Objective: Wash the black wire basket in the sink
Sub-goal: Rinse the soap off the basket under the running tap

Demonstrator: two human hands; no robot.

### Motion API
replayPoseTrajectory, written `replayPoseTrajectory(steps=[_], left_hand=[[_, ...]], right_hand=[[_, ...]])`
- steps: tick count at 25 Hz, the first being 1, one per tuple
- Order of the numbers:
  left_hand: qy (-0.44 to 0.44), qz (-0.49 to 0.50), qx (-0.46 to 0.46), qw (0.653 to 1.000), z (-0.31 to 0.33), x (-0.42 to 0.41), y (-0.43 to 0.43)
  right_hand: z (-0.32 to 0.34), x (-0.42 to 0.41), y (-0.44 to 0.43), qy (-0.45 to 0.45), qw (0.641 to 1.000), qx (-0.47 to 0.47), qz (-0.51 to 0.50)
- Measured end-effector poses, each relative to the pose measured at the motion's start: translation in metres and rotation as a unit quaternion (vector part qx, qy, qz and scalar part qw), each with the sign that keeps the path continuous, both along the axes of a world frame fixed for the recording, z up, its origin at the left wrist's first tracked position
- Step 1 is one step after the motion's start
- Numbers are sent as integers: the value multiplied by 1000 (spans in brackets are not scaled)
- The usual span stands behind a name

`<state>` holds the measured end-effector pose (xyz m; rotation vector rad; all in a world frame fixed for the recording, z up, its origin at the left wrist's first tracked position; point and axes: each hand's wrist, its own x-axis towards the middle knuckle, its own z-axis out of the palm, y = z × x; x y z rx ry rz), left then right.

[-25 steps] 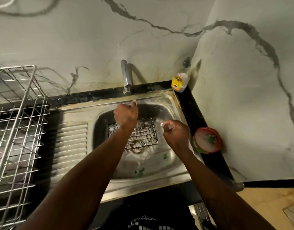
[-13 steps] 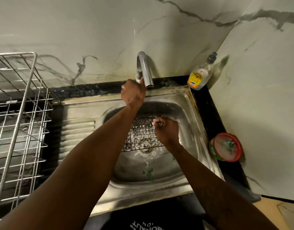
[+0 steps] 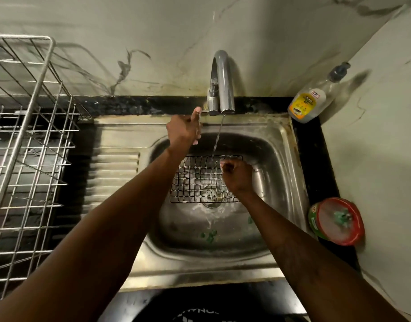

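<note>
The black wire basket (image 3: 199,180) lies in the steel sink (image 3: 281,163), over the drain, wet with foam. My right hand (image 3: 235,176) grips its right rim with curled fingers. My left hand (image 3: 184,130) hovers just left of the chrome tap (image 3: 221,84), thumb up near the tap's base, fingers relaxed and holding nothing. A thin stream of water (image 3: 217,138) runs from the spout onto the basket's far edge.
A large silver wire dish rack (image 3: 25,147) stands on the left beside the ribbed drainboard (image 3: 114,177). A dish soap bottle (image 3: 311,101) leans in the back right corner. A red-rimmed soap tub (image 3: 336,220) sits on the black counter at right.
Water now flows from the tap. My left hand has come off the tap handle and dropped slightly. My right hand still holds the basket.
</note>
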<state>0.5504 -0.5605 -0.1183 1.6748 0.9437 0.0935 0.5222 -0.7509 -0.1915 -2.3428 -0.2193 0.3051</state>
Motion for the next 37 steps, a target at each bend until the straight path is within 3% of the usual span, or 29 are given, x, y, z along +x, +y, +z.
replayPoseTrajectory(steps=[2, 5, 8, 12, 16, 21, 26, 30, 34, 37], left_hand=[[-3, -105, 97, 990, -19, -24, -9], [53, -240, 258, 934, -59, -46, -8], [106, -346, 301, 882, -81, -50, -9], [147, -412, 330, 837, -99, -39, -6], [98, -417, 274, 861, -108, -29, -10], [124, -435, 280, 847, -119, -18, -4], [154, -435, 210, 862, -154, -25, -8], [121, -387, 170, 898, -153, -25, -4], [173, -432, 195, 863, -153, -23, 9], [191, -441, 201, 853, -156, -31, 14]], right_hand=[[-2, 8, 2, -5, 1000, -7, 4], [-9, 22, 12, 3, 998, -36, 53], [-16, 31, 19, -11, 990, -87, 108], [-23, 43, 20, -87, 968, -152, 180], [-35, 50, 28, -66, 943, -213, 248], [-46, 63, 31, 28, 949, -201, 240], [-64, 69, 29, 96, 896, -274, 337], [-68, 77, 26, 77, 913, -237, 323], [-69, 87, 21, 77, 910, -225, 340], [-70, 91, 6, 84, 927, -195, 311]])
